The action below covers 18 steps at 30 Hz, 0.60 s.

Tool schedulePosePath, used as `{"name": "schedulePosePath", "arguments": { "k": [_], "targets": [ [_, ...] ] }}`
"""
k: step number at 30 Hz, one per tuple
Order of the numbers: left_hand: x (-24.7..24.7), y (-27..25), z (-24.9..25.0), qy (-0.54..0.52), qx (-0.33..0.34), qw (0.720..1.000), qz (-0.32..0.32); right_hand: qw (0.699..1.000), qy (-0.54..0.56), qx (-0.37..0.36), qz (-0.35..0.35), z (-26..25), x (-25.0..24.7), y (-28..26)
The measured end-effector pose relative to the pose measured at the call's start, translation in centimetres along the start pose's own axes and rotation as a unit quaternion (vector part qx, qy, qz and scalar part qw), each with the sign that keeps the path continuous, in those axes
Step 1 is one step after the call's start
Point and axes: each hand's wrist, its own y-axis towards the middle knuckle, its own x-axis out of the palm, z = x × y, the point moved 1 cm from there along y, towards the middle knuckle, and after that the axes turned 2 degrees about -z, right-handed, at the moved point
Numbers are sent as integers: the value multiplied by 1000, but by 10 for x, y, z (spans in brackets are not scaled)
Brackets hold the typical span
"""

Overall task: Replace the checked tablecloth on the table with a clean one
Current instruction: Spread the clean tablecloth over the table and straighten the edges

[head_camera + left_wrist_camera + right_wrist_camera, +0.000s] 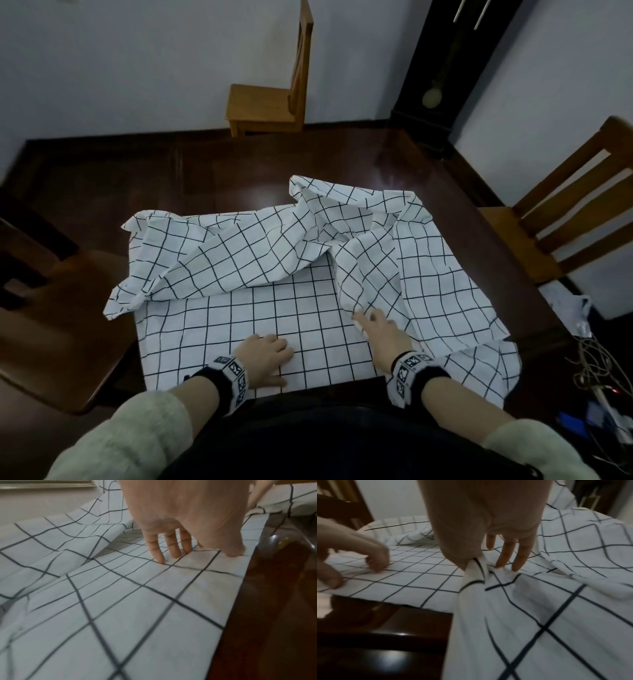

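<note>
Head view: white black-grid cloth [260, 315] lies half-folded and rumpled on dark glossy table [239, 171]. Left hand [265, 358] presses it flat, fingers straight; right hand [378, 329] pinches a fold. Wooden chairs [270, 99] around, white walls.

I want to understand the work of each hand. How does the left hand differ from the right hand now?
The left hand lies flat with straight fingers on the smooth part of the checked tablecloth; the right hand pinches a raised fold between thumb and fingers. The left hand is nearer the table's near edge; the right hand reaches further, to the bunched cloth. Both touch the same cloth.
</note>
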Motion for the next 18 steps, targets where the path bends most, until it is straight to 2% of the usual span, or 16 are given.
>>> {"name": "schedulePosePath", "arguments": {
  "k": [4,7,10,12,15,16,17,18],
  "targets": [
    [3,-2,-2,1,-22,1000,-12,998,-63,-1,-26,38,-19,5],
    [3,-2,-2,22,-21,999,-19,987,-145,71,-2,80,-57,15],
    [4,-6,-13,38,-30,998,-48,967,-198,149,58,123,-101,20],
    [1,-12,-27,55,-85,991,-93,946,-236,202,96,143,-128,17],
    [-10,-21,-48,47,-223,960,-161,929,-214,274,128,155,-155,16],
    [-11,-22,-52,40,-247,955,-163,934,-185,272,140,152,-157,17],
    [-12,-23,-54,33,-252,955,-149,944,-160,242,154,144,-156,19],
    [-11,-23,-53,22,-241,963,-120,958,-144,182,169,133,-151,20]
  ]
}}
